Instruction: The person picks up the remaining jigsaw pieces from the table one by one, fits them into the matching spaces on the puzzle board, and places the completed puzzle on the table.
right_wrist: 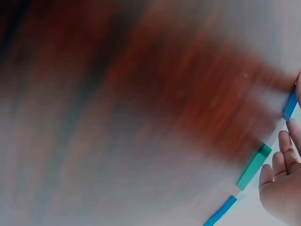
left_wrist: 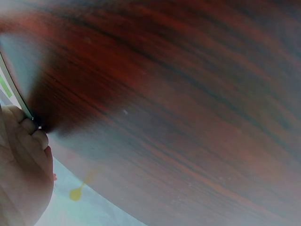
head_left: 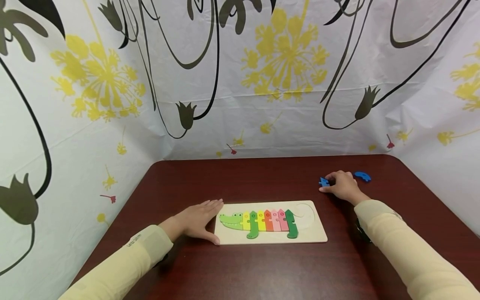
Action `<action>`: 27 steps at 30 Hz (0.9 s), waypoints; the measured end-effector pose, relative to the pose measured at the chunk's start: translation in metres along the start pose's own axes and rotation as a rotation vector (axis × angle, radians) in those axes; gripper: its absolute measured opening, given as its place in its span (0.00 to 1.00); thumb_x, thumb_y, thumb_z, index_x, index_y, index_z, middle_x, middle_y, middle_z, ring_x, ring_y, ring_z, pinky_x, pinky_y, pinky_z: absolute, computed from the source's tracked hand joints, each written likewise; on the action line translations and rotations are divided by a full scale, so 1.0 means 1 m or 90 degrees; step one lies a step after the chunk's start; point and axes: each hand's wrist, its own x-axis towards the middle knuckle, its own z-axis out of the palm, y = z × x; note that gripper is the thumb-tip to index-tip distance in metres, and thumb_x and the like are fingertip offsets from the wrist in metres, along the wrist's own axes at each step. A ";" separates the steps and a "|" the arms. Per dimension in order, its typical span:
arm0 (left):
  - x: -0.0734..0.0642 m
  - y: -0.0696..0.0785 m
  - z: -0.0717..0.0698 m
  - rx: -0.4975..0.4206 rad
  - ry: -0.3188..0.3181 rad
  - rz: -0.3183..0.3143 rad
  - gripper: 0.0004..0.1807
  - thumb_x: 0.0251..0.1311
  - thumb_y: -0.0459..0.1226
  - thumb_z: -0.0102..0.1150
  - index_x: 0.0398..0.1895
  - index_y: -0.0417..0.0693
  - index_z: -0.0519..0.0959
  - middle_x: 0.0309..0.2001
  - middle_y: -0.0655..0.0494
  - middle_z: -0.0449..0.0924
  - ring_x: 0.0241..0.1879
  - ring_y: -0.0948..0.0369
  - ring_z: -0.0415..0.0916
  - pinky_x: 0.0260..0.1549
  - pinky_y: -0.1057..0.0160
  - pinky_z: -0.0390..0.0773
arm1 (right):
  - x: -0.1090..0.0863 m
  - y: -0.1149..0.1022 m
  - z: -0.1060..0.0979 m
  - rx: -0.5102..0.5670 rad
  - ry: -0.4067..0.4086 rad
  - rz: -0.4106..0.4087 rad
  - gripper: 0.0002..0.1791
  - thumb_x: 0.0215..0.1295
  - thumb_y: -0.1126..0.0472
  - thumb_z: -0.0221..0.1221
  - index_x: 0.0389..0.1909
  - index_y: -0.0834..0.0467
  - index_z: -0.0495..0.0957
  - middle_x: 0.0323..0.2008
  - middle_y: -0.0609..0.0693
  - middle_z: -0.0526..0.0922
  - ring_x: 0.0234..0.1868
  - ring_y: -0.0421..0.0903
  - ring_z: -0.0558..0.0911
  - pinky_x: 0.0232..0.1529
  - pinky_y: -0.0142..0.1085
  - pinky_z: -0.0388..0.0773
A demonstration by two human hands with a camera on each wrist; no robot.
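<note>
A pale wooden puzzle board [head_left: 270,238] lies on the table with a crocodile made of coloured pieces [head_left: 258,221] in it. At its left edge rests my left hand [head_left: 200,221], fingers straight along the far corner and thumb by the near one. Beyond the board's right end, my right hand [head_left: 342,186] pinches a small blue puzzle piece [head_left: 324,182] between thumb and fingers. A curved blue piece [head_left: 362,176] lies just right of that hand. The right wrist view also shows a green piece [right_wrist: 254,167] below the fingers, hidden behind the hand in the head view.
The board has an outlined curl-shaped recess [head_left: 305,216] at its right end. Dark reddish wood forms the tabletop [head_left: 270,271]. A white cloth [head_left: 240,83] with flower prints hangs behind and around the table.
</note>
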 end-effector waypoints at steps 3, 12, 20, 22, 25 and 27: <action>0.000 0.000 -0.001 -0.001 -0.001 0.000 0.67 0.44 0.80 0.44 0.78 0.45 0.44 0.77 0.53 0.42 0.75 0.58 0.40 0.70 0.58 0.48 | -0.001 -0.001 0.000 -0.005 0.000 0.001 0.34 0.58 0.50 0.69 0.53 0.74 0.75 0.52 0.72 0.73 0.55 0.72 0.61 0.51 0.68 0.58; -0.001 0.001 0.000 -0.005 0.002 0.004 0.66 0.45 0.79 0.44 0.78 0.45 0.45 0.77 0.52 0.42 0.75 0.57 0.40 0.70 0.57 0.48 | -0.003 -0.003 0.000 -0.012 0.004 -0.002 0.31 0.59 0.51 0.68 0.51 0.74 0.75 0.50 0.72 0.72 0.55 0.72 0.61 0.52 0.66 0.59; -0.001 0.001 0.001 -0.005 0.003 0.005 0.66 0.45 0.79 0.44 0.78 0.46 0.44 0.77 0.53 0.42 0.75 0.58 0.40 0.70 0.57 0.48 | -0.003 0.000 -0.002 0.003 0.007 -0.010 0.31 0.59 0.52 0.68 0.51 0.74 0.75 0.49 0.71 0.74 0.55 0.72 0.62 0.53 0.65 0.60; -0.001 0.001 0.001 -0.004 0.003 0.004 0.66 0.45 0.79 0.44 0.78 0.46 0.44 0.77 0.53 0.42 0.75 0.58 0.40 0.70 0.57 0.48 | -0.004 0.001 -0.003 0.008 0.011 -0.014 0.31 0.59 0.52 0.68 0.51 0.74 0.75 0.49 0.71 0.75 0.55 0.71 0.63 0.54 0.65 0.61; -0.001 0.001 0.000 -0.005 0.003 0.004 0.66 0.45 0.79 0.45 0.78 0.45 0.45 0.77 0.53 0.42 0.75 0.58 0.40 0.70 0.58 0.48 | -0.006 0.000 -0.005 0.020 0.016 -0.018 0.30 0.60 0.53 0.68 0.51 0.74 0.75 0.49 0.71 0.76 0.55 0.70 0.63 0.54 0.63 0.62; -0.001 0.001 0.000 -0.006 0.002 0.004 0.66 0.45 0.79 0.45 0.78 0.45 0.45 0.77 0.53 0.42 0.75 0.58 0.40 0.70 0.58 0.48 | -0.007 -0.001 -0.006 0.029 0.018 -0.018 0.30 0.60 0.54 0.68 0.51 0.75 0.74 0.49 0.72 0.76 0.55 0.70 0.64 0.54 0.63 0.64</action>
